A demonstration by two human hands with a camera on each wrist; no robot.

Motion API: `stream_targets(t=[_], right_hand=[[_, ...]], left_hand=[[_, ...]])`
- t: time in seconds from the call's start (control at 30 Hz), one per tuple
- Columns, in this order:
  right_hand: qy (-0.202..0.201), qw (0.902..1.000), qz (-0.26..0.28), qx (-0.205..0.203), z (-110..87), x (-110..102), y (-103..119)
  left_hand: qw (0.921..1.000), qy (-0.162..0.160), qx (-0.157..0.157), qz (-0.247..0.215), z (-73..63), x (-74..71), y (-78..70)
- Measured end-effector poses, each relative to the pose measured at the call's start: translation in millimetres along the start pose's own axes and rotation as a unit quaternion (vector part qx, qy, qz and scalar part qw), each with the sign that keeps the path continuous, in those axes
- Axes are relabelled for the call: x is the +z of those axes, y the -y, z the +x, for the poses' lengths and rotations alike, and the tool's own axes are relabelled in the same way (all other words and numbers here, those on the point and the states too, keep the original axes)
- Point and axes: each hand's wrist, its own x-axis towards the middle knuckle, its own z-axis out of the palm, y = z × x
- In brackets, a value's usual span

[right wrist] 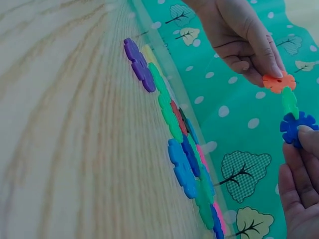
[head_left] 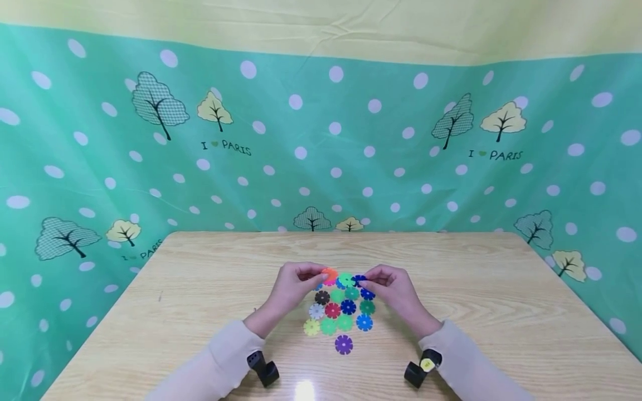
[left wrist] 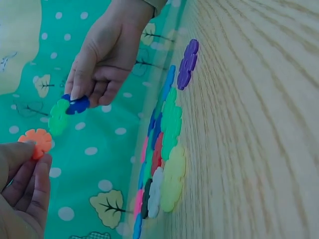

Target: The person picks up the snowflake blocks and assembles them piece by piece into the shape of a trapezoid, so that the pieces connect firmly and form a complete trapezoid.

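Note:
My left hand pinches an orange notched flower disc between thumb and fingers, above the table. Opposite it, my right hand pinches a dark blue flower disc. A light green flower disc is joined to the dark blue one and stands at an angle to it. The green disc's free edge is right by the orange disc's edge, between the two hands. Below the hands, more flower discs lie flat on the table, among them a red one and a black one.
Loose discs lie in a rough cluster on the wooden table. Nearest my body is a purple disc, with a yellow one and a bright blue one behind it. A green dotted curtain hangs behind the table.

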Motion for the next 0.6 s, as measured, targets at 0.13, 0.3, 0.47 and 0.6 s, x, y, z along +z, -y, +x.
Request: stream_targets(t=[0.13, 0.3, 0.47, 0.6], right_hand=[[0.003, 1.0000, 0.002, -0.002, -0.1, 0.7, 1.7], [0.005, 1.0000, 0.000, -0.006, -1.0, 1.1, 7.1], [-0.003, 1.0000, -0.005, 0.000, 0.6, 0.9, 1.1], [-0.008, 0.9999, -0.006, 0.002, 0.2, 0.6, 0.3]], left_hand=[[1.0000, 0.002, -0.001, 0.000, -6.2, 1.4, -17.5], [1.0000, 0.002, 0.000, 0.003, -12.6, 1.5, -33.7], [1.0000, -0.003, 0.002, 0.002, -14.3, 2.8, -34.7], [1.0000, 0.003, 0.008, 0.002, -13.4, 6.5, -33.7]])
